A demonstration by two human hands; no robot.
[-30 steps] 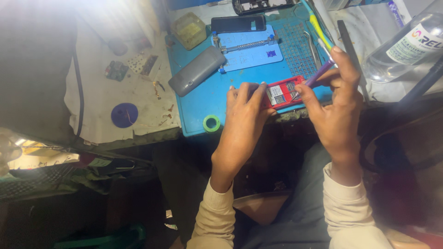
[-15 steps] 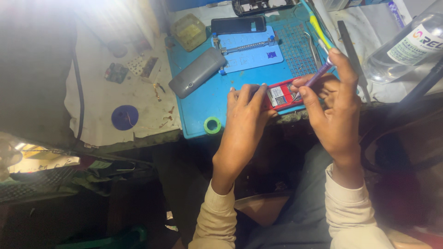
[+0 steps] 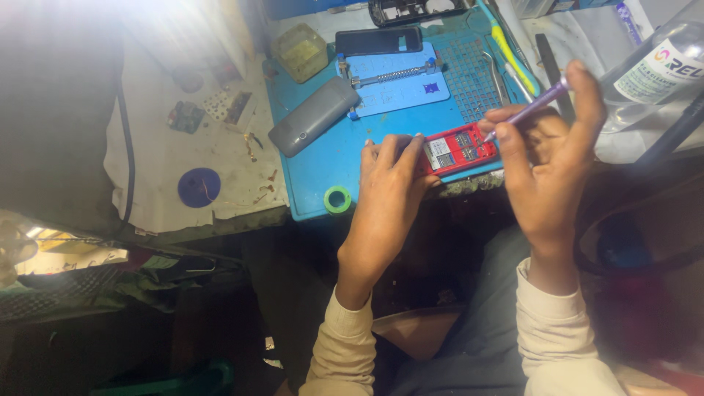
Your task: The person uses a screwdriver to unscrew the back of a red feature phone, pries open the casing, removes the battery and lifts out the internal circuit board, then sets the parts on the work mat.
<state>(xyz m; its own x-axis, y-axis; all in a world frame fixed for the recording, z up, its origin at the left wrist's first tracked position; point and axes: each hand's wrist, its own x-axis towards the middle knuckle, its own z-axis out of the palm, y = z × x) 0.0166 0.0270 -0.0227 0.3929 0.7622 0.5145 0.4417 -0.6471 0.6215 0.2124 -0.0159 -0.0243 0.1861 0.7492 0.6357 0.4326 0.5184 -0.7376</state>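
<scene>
The red phone [image 3: 456,149], back cover off with a white label and its innards showing, lies at the near edge of the blue mat [image 3: 330,158] on the table. The left hand [image 3: 389,183] grips its left end, fingers curled over it. The right hand [image 3: 546,158] pinches a purple screwdriver [image 3: 529,108], tip on the phone.

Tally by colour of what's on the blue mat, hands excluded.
Red: 1, opened phone
Grey: 1, phone cover
Green: 1, tape ring
Black: 1, phone
Blue: 1, holder jig
Total: 5
</scene>
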